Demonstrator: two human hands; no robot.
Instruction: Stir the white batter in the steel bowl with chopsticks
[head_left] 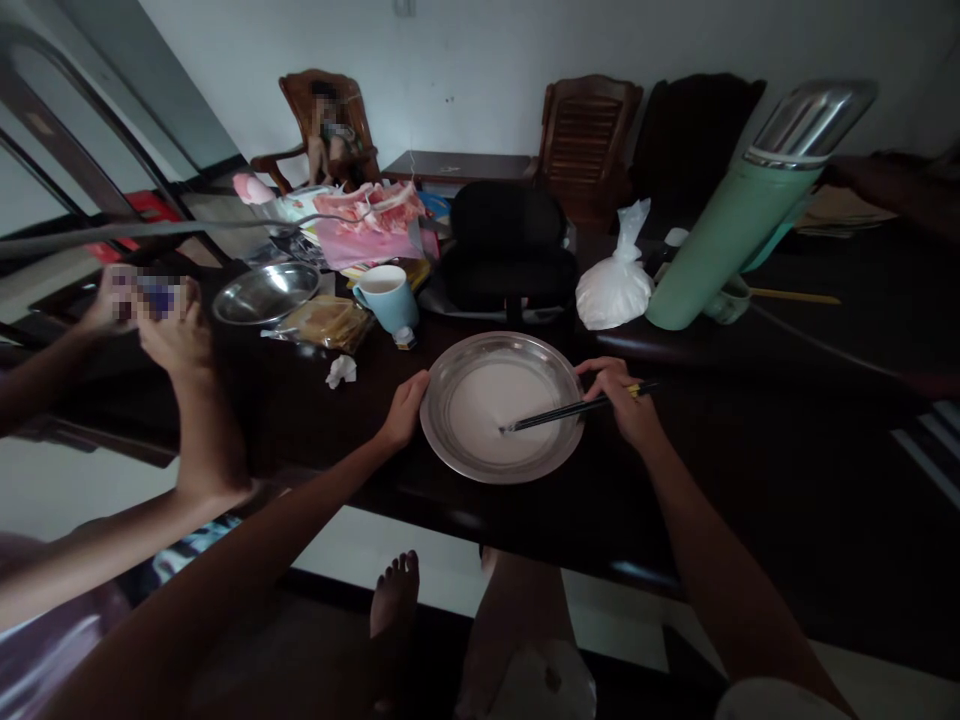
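Note:
A round metal plate point(501, 475) stands on the dark table in front of me, with a pale, milky liquid point(487, 395) in it. At its left rim, my left hand point(406, 408) is closed on the edge. My right hand point(618, 394) grips a pair of dark chopsticks point(562, 410), whose tips dip into the liquid near the middle. Fingers of that hand reach the plate's right rim. Behind the plate are a light blue mug point(387, 300) and a tied plastic bag of white powder point(615, 290).
A tall green thermos point(724, 240) leans in view at the right. Left of the mug lie a packet point(326, 322), a crumpled tissue point(342, 371) and an empty metal bowl point(266, 295). Another person's hands point(169, 320) hold something blurred at the left. A black object point(510, 245) stands behind.

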